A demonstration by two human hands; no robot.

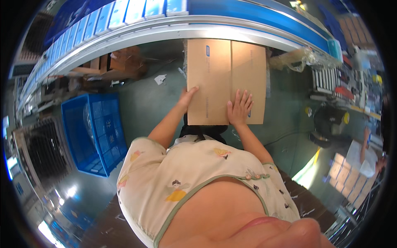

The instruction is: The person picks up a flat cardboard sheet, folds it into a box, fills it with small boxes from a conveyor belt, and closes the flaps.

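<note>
The cardboard carton [219,80], apparently being steadied, lies before the blue conveyor [235,9], right hand [239,110] spread flat on top, left hand [187,97] at its edge, closure indeterminable; the next move likely calls for even two-handed control.

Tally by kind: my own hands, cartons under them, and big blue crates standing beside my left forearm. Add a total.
Hands: 2 (left hand, right hand)
Carton: 1
Blue crate: 1
Total: 4
</note>
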